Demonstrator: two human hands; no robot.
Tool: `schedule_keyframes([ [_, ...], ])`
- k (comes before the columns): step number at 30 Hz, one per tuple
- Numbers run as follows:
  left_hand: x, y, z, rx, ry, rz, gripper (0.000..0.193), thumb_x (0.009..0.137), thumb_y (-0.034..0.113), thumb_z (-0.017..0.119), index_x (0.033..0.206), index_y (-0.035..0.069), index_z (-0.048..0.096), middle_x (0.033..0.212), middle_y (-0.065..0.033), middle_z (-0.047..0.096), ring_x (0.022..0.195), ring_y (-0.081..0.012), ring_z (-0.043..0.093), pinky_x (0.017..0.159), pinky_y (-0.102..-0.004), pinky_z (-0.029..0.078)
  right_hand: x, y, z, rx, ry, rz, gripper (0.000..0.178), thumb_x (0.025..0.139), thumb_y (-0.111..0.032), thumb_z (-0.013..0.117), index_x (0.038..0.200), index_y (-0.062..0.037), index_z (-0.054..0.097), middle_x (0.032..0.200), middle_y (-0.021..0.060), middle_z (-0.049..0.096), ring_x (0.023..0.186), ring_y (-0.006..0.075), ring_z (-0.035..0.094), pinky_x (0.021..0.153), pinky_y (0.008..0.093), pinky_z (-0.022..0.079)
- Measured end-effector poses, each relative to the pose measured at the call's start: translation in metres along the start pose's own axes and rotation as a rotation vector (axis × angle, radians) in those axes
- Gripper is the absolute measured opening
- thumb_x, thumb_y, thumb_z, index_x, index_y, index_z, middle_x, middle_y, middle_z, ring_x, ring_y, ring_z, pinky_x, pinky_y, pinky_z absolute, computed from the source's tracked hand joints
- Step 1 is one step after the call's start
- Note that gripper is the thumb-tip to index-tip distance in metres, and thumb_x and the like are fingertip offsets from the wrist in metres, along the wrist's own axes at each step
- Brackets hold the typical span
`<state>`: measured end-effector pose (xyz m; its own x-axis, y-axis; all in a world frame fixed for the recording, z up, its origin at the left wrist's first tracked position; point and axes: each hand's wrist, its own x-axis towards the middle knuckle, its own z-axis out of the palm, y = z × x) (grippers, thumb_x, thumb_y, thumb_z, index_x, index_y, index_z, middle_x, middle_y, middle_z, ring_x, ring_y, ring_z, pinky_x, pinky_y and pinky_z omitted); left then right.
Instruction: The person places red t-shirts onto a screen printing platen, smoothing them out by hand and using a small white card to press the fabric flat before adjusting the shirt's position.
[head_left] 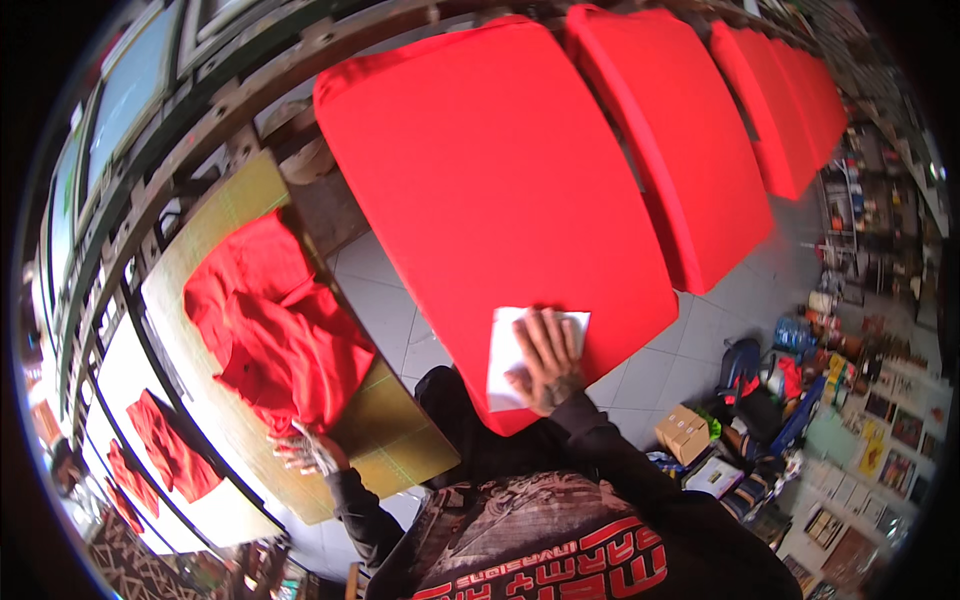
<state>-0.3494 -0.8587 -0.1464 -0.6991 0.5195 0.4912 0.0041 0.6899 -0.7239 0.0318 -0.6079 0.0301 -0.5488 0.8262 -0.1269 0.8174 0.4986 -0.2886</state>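
My right hand (546, 362) lies flat, fingers apart, on a white sheet (504, 365). Beneath the sheet, near the close corner, is smooth red fabric (490, 170) stretched over a wide board. Off to the left, my left hand (308, 452) rests at the near edge of a crumpled red garment (290, 330), its fingers spread and partly blurred. This garment lies loosely bunched on an olive-yellow board (400, 430). Whether the left fingertips pinch any of the cloth is hard to see.
More red-covered boards (680, 140) line up to the right. Farther left, pale boards (115, 385) carry smaller red garments (172, 450). A dark rail (185, 150) runs behind. On the tiled floor (660, 350) at right stand a cardboard box (683, 434) and piled bags.
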Motion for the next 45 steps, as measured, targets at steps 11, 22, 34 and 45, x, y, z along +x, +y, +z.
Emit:
schedule_keyframes([
  [11,0.027,0.007,0.014,-0.184,0.033,-0.092,0.058,0.103,0.043,0.02,0.157,0.029,0.004,0.155,-0.0191,0.031,0.123,-0.0426,0.054,0.088,-0.0527,0.052,-0.012,0.076,-0.011,-0.086,0.157,0.137,0.077,0.089,-0.054,0.051,0.145,-0.0024,0.039,0.151,0.0235,0.035,0.14,0.0431,0.031,0.113,0.0554,0.023],
  [22,0.009,0.022,0.034,-0.3,-0.211,-0.259,0.063,0.102,0.055,0.017,0.157,0.026,0.008,0.159,-0.0181,0.024,0.128,-0.0477,0.047,0.095,-0.0611,0.047,0.012,0.034,-0.017,0.058,0.068,-0.008,0.074,0.091,-0.052,0.048,0.145,-0.0023,0.042,0.153,0.0217,0.033,0.143,0.0437,0.026,0.115,0.0577,0.02],
  [34,0.037,-0.022,-0.023,-0.301,-0.986,0.009,0.064,0.103,0.051,0.021,0.157,0.025,-0.002,0.162,-0.0194,0.003,0.138,-0.051,0.031,0.105,-0.06,0.037,0.205,0.126,-0.046,-0.141,0.369,0.176,0.079,0.092,-0.048,0.054,0.153,-0.0054,0.025,0.158,0.0183,0.021,0.146,0.0401,0.019,0.119,0.0541,0.014],
  [45,0.042,0.01,0.021,0.019,-0.163,-0.247,0.061,0.102,0.055,0.016,0.157,0.027,0.017,0.158,-0.0057,0.031,0.129,-0.0277,0.051,0.101,-0.0446,0.041,0.381,-0.006,0.002,0.107,0.447,-0.325,0.078,0.089,-0.053,0.053,0.149,-0.0063,0.036,0.158,0.0132,0.026,0.148,0.0358,0.017,0.12,0.051,0.011],
])
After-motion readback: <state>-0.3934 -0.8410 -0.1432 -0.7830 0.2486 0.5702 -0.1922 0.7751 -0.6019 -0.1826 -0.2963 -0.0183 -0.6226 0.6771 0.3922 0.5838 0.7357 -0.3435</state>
